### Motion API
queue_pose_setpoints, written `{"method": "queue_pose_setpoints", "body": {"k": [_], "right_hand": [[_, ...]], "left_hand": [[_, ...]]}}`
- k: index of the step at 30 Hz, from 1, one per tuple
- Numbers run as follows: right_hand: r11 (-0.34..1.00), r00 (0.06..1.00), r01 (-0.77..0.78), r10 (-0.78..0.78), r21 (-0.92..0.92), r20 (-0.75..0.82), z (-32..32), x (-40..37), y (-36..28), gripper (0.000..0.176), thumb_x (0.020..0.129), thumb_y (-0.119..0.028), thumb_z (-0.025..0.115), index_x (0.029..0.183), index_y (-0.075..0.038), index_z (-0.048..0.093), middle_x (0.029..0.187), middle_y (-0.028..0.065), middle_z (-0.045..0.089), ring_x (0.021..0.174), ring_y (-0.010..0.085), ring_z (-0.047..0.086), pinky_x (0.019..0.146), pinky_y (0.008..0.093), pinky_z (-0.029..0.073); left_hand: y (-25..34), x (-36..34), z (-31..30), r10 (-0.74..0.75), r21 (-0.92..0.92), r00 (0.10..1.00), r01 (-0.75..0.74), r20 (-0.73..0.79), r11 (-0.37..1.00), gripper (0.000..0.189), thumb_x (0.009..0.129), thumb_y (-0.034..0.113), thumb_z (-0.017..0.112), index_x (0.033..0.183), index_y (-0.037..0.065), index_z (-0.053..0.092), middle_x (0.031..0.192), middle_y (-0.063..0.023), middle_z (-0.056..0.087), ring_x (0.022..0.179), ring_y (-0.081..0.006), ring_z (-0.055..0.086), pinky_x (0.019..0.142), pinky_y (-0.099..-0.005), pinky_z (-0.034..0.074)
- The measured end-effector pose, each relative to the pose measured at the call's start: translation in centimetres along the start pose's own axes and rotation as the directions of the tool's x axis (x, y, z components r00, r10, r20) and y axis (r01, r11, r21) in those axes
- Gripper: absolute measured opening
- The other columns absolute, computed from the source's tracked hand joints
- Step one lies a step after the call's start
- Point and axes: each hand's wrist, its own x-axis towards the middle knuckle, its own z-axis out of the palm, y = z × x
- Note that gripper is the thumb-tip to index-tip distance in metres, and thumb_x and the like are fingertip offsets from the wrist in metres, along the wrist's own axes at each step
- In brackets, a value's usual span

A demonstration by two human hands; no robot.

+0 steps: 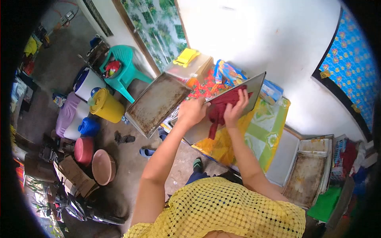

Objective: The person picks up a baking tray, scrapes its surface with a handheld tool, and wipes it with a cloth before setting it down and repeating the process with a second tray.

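My left hand (192, 114) is closed on the near-left rim of a flat metal baking tray (256, 88), which is tilted up over the table. Against the tray's inner face, my right hand (237, 109) presses a bunched dark red cloth (224, 104), its fingers partly spread over the fabric. One end of the cloth hangs down below the palm. To the left of my left hand lies a second baking tray (158, 104) with brown, stained metal, reaching past the table's edge.
A green and yellow patterned tablecloth (264, 127) covers the table. Behind stand a clear box (198, 65) with a yellow cloth (186, 57) and a blue packet (228, 73). Stacked trays (305, 174) lean at right. A teal chair (121, 65), yellow bucket (106, 105) and basins (104, 167) occupy the left floor.
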Motion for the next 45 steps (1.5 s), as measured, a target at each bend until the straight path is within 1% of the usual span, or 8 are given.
{"method": "queue_pose_setpoints", "body": {"k": [5, 9, 14, 16, 22, 27, 29, 45], "right_hand": [[0.874, 0.882, -0.353, 0.430, 0.335, -0.193, -1.0, 3.0, 10.8, 0.044, 0.084, -0.007, 0.053, 0.126, -0.001, 0.045, 0.113, 0.0170, 0.055, 0.105, 0.0294, 0.053, 0.095, 0.0465, 0.039], [0.328, 0.670, -0.494, 0.734, 0.805, 0.112, 0.0, 0.5, 13.7, 0.034, 0.085, -0.018, 0.051, 0.117, -0.006, 0.053, 0.100, 0.0113, 0.062, 0.088, 0.0241, 0.059, 0.078, 0.0396, 0.048], [-0.649, 0.317, -0.678, 0.166, 0.345, 0.934, 4.7, -7.2, 1.5, 0.035, 0.089, -0.036, 0.047, 0.112, -0.011, 0.055, 0.099, 0.0092, 0.061, 0.076, 0.0226, 0.060, 0.062, 0.0364, 0.050], [-0.635, 0.232, -0.761, -0.076, 0.132, 0.970, 6.4, -9.1, -5.2, 0.038, 0.090, -0.043, 0.046, 0.110, -0.013, 0.056, 0.099, 0.0083, 0.061, 0.071, 0.0220, 0.060, 0.055, 0.0351, 0.051], [0.309, 0.358, -0.820, -0.383, 0.483, 0.852, 11.2, -11.6, -17.0, 0.037, 0.092, -0.039, 0.046, 0.113, -0.010, 0.055, 0.101, 0.0096, 0.063, 0.081, 0.0221, 0.064, 0.069, 0.0366, 0.055], [-0.284, -0.276, -0.896, -0.244, -0.341, 0.930, 13.8, -12.1, -16.2, 0.027, 0.093, -0.018, 0.054, 0.118, -0.007, 0.053, 0.102, 0.0061, 0.062, 0.087, 0.0193, 0.062, 0.077, 0.0342, 0.053], [-0.391, -0.363, -0.829, -0.166, -0.399, 0.917, 14.8, -11.9, -15.0, 0.026, 0.094, -0.020, 0.052, 0.117, -0.007, 0.054, 0.103, 0.0070, 0.062, 0.087, 0.0205, 0.062, 0.078, 0.0354, 0.053], [-0.582, 0.225, -0.782, 0.069, 0.223, 0.972, 17.4, -7.0, 0.2, 0.032, 0.095, -0.024, 0.044, 0.118, -0.004, 0.054, 0.111, 0.0128, 0.061, 0.095, 0.0265, 0.061, 0.086, 0.0391, 0.050]], "left_hand": [[0.2, -2.6, -3.9, 0.012, 0.005, 0.999, -0.011, -0.030, 1.000, 0.027, 0.087, 0.036, 0.057, 0.084, 0.011, 0.065, 0.074, -0.0180, 0.064, 0.076, -0.0380, 0.062, 0.066, -0.0485, 0.048], [-2.0, -4.4, -5.8, -0.006, -0.034, 0.993, 0.002, -0.119, 0.999, 0.023, 0.085, 0.034, 0.061, 0.083, 0.011, 0.066, 0.069, -0.0149, 0.063, 0.071, -0.0360, 0.062, 0.062, -0.0455, 0.047], [-5.3, -5.7, -7.3, -0.148, -0.146, 0.970, 0.121, -0.191, 0.982, 0.028, 0.086, 0.038, 0.058, 0.082, 0.011, 0.064, 0.067, -0.0156, 0.062, 0.070, -0.0371, 0.062, 0.061, -0.0475, 0.046], [-6.5, -6.0, -7.9, -0.193, -0.141, 0.947, 0.161, -0.258, 0.977, 0.029, 0.086, 0.039, 0.058, 0.081, 0.011, 0.065, 0.066, -0.0157, 0.062, 0.069, -0.0372, 0.062, 0.061, -0.0476, 0.046], [-12.0, -6.0, -8.1, -0.095, 0.083, 0.868, 0.154, -0.488, 0.985, 0.023, 0.083, 0.029, 0.065, 0.075, 0.008, 0.060, 0.058, -0.0148, 0.056, 0.053, -0.0351, 0.057, 0.049, -0.0433, 0.042], [-17.9, -7.1, -8.9, 0.130, 0.324, 0.825, 0.067, -0.550, 0.944, 0.015, 0.077, 0.020, 0.070, 0.075, 0.011, 0.058, 0.057, -0.0085, 0.057, 0.051, -0.0284, 0.057, 0.049, -0.0384, 0.044], [-19.9, -7.6, -9.0, 0.155, 0.391, 0.831, 0.081, -0.535, 0.917, 0.015, 0.077, 0.019, 0.070, 0.074, 0.011, 0.057, 0.057, -0.0065, 0.057, 0.051, -0.0264, 0.056, 0.051, -0.0360, 0.044], [-28.6, -11.3, 6.1, 0.004, 0.338, 0.961, 0.093, -0.276, 0.937, 0.014, 0.069, 0.012, 0.061, 0.082, 0.012, 0.060, 0.087, -0.0012, 0.063, 0.073, -0.0165, 0.064, 0.056, -0.0335, 0.049]]}}
